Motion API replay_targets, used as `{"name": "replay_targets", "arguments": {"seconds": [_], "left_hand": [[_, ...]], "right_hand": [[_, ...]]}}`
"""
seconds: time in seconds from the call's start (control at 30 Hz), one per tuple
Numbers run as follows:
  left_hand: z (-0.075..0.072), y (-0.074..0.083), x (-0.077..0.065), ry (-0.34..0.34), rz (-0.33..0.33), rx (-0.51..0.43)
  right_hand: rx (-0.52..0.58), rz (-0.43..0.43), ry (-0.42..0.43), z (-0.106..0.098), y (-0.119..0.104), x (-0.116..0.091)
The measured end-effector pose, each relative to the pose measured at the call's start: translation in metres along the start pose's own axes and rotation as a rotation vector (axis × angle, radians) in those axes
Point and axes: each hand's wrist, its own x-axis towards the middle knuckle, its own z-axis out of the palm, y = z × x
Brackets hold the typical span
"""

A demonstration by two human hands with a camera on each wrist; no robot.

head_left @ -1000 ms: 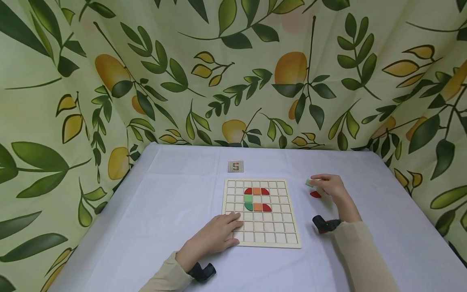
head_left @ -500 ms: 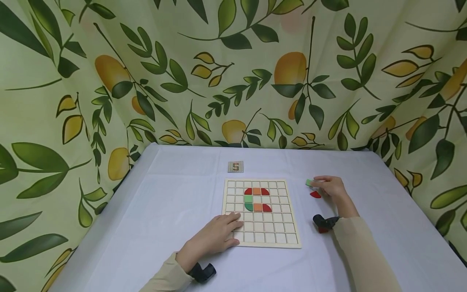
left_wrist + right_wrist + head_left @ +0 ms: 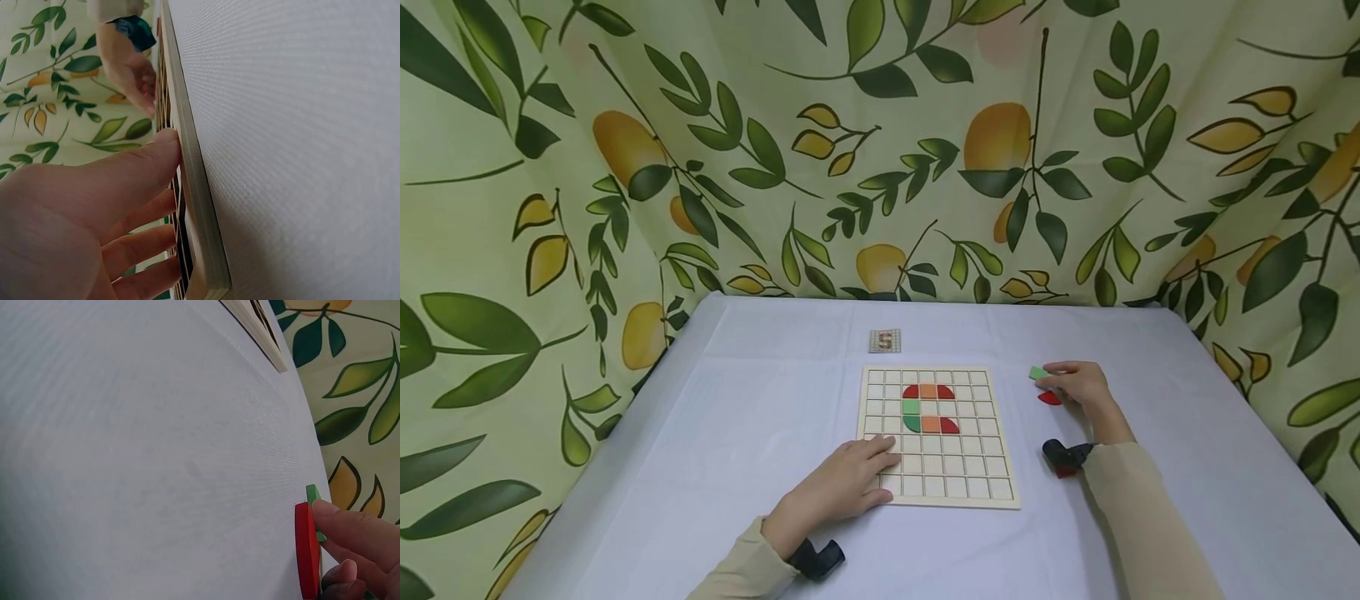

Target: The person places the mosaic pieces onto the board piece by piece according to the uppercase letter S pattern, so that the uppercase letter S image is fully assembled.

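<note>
My left hand rests on the near left corner of a wooden grid board, with the thumb against its edge in the left wrist view. Red, orange and green tiles lie in the board's upper cells in a curved pattern. To the right of the board, my right hand pinches a green tile at the tabletop. In the right wrist view a fingertip partly covers that green tile. A red rounded tile lies close below the fingers, standing large in front of them in the right wrist view.
A small pattern card lies behind the board. Another red piece is partly hidden beneath the black wrist camera. White cloth covers the table, and a leaf-printed curtain hangs behind it.
The green tile has shifted slightly and shows more at my right fingertips. My right forearm has moved a little forward. The left hand stays where it was on the board.
</note>
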Motion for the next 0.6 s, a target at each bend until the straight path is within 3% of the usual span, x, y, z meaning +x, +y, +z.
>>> {"name": "replay_targets", "arguments": {"seconds": [0.6], "left_hand": [[0.0005,-0.0007,-0.0004,-0.006,-0.002,-0.007]], "right_hand": [[-0.022,-0.031,-0.002,0.0012,-0.0009,-0.0058]]}}
